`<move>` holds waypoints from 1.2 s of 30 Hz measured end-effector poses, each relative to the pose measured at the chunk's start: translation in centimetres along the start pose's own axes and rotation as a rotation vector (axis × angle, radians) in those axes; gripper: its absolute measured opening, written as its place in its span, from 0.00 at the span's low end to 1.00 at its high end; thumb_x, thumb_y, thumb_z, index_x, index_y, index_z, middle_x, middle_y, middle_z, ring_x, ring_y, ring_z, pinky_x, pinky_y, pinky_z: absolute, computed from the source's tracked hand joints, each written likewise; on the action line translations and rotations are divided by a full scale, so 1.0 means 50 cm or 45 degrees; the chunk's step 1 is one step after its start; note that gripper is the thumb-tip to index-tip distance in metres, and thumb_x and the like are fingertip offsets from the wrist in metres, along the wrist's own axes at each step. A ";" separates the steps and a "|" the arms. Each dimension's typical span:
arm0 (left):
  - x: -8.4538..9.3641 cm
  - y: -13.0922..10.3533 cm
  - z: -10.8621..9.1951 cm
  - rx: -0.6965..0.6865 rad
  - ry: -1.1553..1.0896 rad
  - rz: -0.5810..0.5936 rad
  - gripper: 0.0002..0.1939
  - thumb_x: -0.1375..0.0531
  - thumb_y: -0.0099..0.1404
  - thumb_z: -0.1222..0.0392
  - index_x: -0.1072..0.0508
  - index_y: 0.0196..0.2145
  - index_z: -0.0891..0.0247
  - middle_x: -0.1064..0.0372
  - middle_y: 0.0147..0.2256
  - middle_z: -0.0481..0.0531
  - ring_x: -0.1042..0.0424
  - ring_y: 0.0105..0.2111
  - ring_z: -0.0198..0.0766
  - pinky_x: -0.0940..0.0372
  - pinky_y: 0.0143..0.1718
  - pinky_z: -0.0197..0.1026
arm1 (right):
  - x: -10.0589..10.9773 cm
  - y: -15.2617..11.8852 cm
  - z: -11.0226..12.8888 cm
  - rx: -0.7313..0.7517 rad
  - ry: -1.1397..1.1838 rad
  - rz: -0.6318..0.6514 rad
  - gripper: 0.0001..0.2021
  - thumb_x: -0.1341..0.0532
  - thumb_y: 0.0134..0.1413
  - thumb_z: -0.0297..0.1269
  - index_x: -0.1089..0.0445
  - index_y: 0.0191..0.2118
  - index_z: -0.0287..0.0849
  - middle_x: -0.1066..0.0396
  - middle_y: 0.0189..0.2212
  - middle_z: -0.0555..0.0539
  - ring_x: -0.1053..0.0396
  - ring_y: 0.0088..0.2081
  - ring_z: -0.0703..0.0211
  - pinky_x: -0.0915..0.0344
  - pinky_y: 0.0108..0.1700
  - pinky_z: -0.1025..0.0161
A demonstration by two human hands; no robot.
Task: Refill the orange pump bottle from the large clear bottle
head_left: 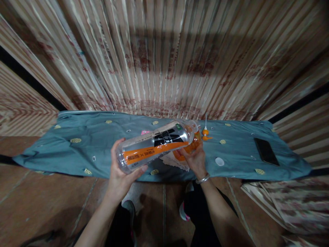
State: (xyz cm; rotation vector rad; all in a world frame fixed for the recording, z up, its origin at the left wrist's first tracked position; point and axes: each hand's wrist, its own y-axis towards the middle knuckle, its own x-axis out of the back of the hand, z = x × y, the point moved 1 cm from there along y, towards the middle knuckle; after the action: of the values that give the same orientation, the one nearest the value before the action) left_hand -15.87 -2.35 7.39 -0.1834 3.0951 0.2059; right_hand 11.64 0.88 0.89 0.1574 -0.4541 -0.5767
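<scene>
Holding clear bottle (154, 145), left hand (120, 178) widely curled, around base

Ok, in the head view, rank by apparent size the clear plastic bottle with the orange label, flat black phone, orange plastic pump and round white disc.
1. Clear plastic bottle, nearer the camera
2. Flat black phone
3. Orange plastic pump, tube included
4. Round white disc

The left hand (120, 180) held the base of a large clear bottle (154, 145), tilted with its neck overlapping an orange bottle (194, 144) in the right hand (197, 159). On the cloth-covered tabletop (239, 147) lay an orange pump top (205, 132), a white disc (219, 161) and, farther right, a dark phone (266, 151).
</scene>
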 end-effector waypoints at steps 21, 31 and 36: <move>-0.006 0.001 -0.009 0.019 0.014 -0.038 0.56 0.19 0.41 0.52 0.41 0.63 0.53 0.26 0.48 0.51 0.20 0.44 0.46 0.21 0.44 0.46 | -0.002 0.001 -0.005 0.008 0.053 0.014 0.38 0.28 0.43 0.56 0.35 0.57 0.42 0.21 0.53 0.33 0.21 0.55 0.37 0.25 0.57 0.42; 0.001 -0.002 0.000 -0.009 0.019 -0.023 0.55 0.19 0.44 0.53 0.40 0.64 0.52 0.26 0.49 0.50 0.19 0.46 0.47 0.21 0.48 0.49 | -0.001 0.001 -0.007 -0.023 0.026 -0.018 0.38 0.27 0.41 0.55 0.35 0.56 0.43 0.20 0.53 0.35 0.21 0.54 0.38 0.26 0.58 0.44; -0.002 -0.007 -0.004 0.013 0.008 -0.022 0.57 0.18 0.42 0.56 0.39 0.64 0.53 0.26 0.49 0.50 0.20 0.46 0.47 0.21 0.48 0.48 | -0.002 -0.001 -0.010 0.003 0.030 -0.007 0.38 0.27 0.44 0.54 0.35 0.58 0.43 0.20 0.52 0.35 0.21 0.52 0.39 0.25 0.56 0.44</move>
State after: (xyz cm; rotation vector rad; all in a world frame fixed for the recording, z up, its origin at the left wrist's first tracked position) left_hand -15.73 -2.71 7.56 -0.2112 3.0987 0.1899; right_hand 11.76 0.92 0.38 0.1674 -0.4316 -0.5791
